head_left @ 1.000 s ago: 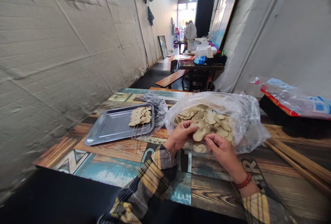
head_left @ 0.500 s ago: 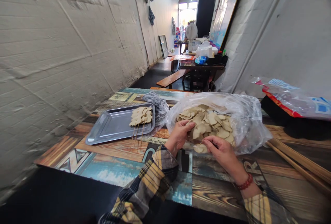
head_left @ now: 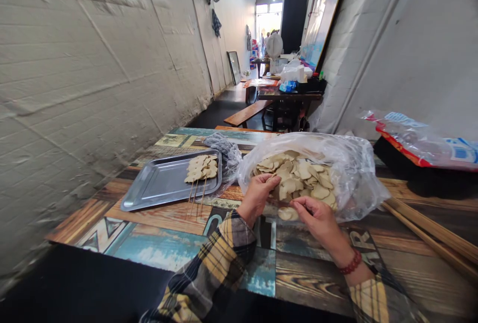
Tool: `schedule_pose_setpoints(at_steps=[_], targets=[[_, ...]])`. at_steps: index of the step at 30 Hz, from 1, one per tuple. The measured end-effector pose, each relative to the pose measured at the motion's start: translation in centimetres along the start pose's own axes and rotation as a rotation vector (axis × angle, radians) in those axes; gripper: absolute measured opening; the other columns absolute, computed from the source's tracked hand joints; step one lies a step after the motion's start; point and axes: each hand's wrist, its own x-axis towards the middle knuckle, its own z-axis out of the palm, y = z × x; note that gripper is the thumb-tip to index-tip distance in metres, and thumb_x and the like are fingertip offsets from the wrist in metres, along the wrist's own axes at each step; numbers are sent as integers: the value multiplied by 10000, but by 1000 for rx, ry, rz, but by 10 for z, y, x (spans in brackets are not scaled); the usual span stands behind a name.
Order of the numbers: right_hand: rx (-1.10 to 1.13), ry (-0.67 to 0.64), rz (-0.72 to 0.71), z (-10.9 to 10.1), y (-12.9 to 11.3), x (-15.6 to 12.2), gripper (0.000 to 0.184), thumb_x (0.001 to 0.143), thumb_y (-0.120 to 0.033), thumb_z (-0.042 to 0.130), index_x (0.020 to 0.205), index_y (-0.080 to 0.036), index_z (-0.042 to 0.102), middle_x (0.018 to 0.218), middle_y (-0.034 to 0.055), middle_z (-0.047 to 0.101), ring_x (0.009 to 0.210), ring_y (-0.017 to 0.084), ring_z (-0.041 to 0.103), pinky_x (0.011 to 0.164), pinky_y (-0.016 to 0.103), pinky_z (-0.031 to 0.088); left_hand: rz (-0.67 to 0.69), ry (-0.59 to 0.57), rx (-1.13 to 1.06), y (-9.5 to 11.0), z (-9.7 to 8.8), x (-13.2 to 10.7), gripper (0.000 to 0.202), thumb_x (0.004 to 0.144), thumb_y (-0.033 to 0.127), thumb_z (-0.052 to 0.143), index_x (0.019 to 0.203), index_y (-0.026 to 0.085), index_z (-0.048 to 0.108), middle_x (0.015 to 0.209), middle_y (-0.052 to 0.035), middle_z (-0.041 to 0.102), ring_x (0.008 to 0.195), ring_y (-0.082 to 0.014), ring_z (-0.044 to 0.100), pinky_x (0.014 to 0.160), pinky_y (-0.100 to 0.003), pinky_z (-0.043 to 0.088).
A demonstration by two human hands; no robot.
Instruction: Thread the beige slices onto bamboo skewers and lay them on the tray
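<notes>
Head view: hands (head_left: 257, 196) beside thin rounded slices (head_left: 305, 171), crinkled plastic bag (head_left: 356, 176).

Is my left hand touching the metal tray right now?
Apart: the head view shows patterned tabletop between the left hand and the metal tray.

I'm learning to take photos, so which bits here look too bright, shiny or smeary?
Head view: the far doorway is washed out white; same head view: the plastic bag and metal tray show shiny glare; head view again: the left wall looks stretched and smeary, while the hands, left and right, look fairly clear.
</notes>
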Motion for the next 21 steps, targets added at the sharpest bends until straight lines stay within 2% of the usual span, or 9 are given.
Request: schedule_pose_setpoints(at_steps=[6, 12, 14, 18, 21], targets=[[-7, 36, -19, 1, 0, 2, 379, 892, -502, 568, 743, -189, 722, 576, 18, 641, 559, 178, 584, 520, 274, 426, -30, -31, 29, -2, 4, -1, 483, 567, 557, 868, 647, 145, 629, 589, 30, 552, 526, -81, 454, 511, -217, 334], [61, 61, 26, 3, 2, 4, 382, 871, -526, 594, 715, -194, 703, 558, 11, 614, 537, 167, 539, 514, 276, 406, -29, -83, 8, -6, 10, -2, 492, 568, 552, 881, 622, 132, 629, 553, 37, 531, 489, -56, 423, 479, -200, 309], [95, 69, 52, 1, 3, 4, 372, 867, -523, 608, 716, -195, 697, 562, 5, 605, 538, 161, 525, 524, 276, 408, -33, -93, -7, -5, 8, 0, 483, 576, 545, 884, 700, 128, 674, 590, 28, 567, 508, -66, 468, 487, -199, 334], [147, 143, 112, -10, 7, 6, 343, 876, -503, 606, 758, -191, 687, 553, -21, 544, 530, 150, 483, 515, 268, 374, 57, -1, -14, -4, -2, 7, 498, 657, 534, 844, 950, 149, 728, 737, -13, 682, 597, -103, 580, 560, -216, 427], [200, 250, 146, -21, 9, 8, 303, 869, -473, 623, 738, -202, 657, 552, -38, 491, 511, 136, 429, 491, 265, 335, 163, 68, 121, -5, -11, 16, 358, 762, 470, 768, 923, 153, 725, 797, -44, 722, 643, -118, 606, 610, -231, 459]])
